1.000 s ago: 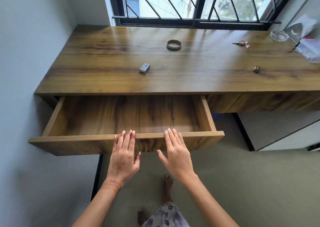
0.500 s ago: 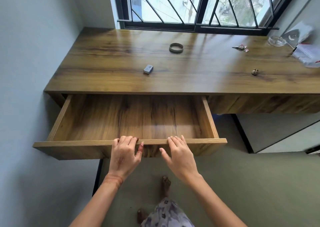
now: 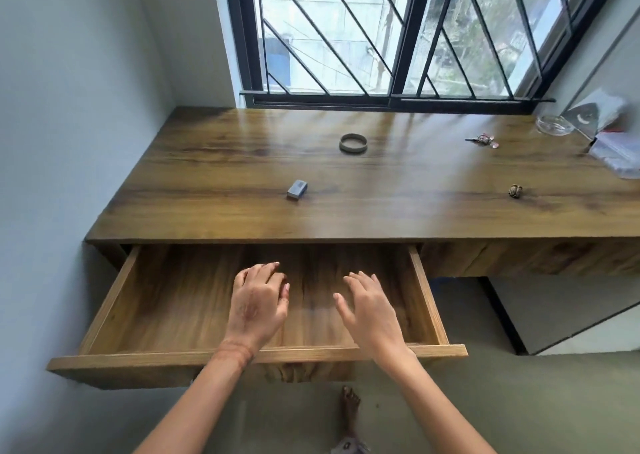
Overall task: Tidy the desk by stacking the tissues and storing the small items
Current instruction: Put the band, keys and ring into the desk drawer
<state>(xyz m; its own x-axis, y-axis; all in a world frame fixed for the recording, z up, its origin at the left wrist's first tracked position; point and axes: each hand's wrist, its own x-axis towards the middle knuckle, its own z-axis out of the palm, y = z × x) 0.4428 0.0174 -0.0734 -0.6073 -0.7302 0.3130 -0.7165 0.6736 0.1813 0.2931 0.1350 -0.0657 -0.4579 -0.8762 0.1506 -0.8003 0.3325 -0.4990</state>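
Left hand (image 3: 258, 306) and right hand (image 3: 369, 310) — both loose-fingered, empty — hang over the open brown wooden drawer (image 3: 156, 315); leaning there could strain it.

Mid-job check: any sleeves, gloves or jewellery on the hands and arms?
Forearms bare, no sleeves or gloves. The left hand has a faint brownish mark on its back and a thin reddish band at the wrist. The right hand wears nothing.

We observe a black-framed window (image 3: 381, 101) fitted with diagonal bars (image 3: 313, 43) at the back. A plain grey wall (image 3: 69, 107) stands on the left. A white cabinet (image 3: 554, 308) stands on the green floor (image 3: 519, 401) at the right.
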